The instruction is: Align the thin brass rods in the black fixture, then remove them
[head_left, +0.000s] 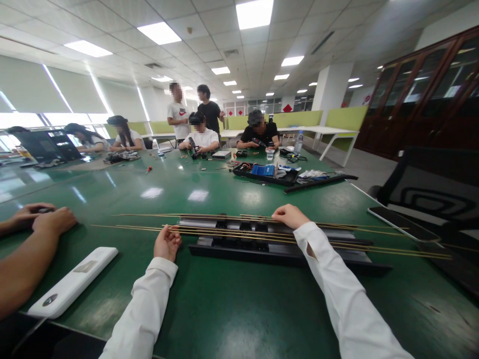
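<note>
Several long, thin brass-coloured rods (pixel 232 232) stretch from left to right in front of me. Beneath them lie long grey and black metal channels (pixel 284 257) with small black blocks (pixel 245 226) set along the middle. My left hand (pixel 167 243) has its fingers curled, with thumb and forefinger closed on the nearer rods. Farther back, my right hand (pixel 291 216) pinches at a rod in the rear group; the fingertips are partly hidden by the hand itself.
A white device (pixel 77 281) lies at the left, by another person's hands (pixel 52 218). A black tray (pixel 262 174) with tools and blue parts stands farther back, near a water bottle (pixel 298 142). A phone (pixel 404 224) rests at the right edge. Several people sit or stand beyond.
</note>
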Action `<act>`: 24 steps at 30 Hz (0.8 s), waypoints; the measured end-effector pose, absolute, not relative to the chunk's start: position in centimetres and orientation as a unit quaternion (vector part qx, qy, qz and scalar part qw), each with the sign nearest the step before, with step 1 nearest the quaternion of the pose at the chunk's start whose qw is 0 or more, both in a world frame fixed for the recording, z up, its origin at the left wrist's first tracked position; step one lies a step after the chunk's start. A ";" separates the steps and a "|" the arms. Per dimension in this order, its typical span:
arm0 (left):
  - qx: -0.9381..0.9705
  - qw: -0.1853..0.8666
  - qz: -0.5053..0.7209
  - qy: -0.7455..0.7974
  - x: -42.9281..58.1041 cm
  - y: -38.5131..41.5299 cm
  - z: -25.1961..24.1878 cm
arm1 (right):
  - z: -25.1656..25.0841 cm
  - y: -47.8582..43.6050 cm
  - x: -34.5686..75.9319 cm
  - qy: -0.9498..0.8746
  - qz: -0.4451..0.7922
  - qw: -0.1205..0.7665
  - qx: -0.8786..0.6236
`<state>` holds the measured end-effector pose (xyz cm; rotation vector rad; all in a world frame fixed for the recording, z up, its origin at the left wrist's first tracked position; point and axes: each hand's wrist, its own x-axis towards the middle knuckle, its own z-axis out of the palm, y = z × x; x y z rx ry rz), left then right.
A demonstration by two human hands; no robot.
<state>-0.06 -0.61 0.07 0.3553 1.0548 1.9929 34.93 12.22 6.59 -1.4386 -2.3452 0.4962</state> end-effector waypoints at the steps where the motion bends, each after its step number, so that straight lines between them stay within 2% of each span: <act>1: 0.141 0.416 0.794 0.420 -0.1 -0.6 0.1 | 6.6 12.2 35.0 -0.827 0.174 0.171 -0.507; 24: 0.145 0.419 0.788 0.427 0.1 -0.8 0.3 | 7.0 12.7 37.9 -0.813 0.203 0.148 -0.525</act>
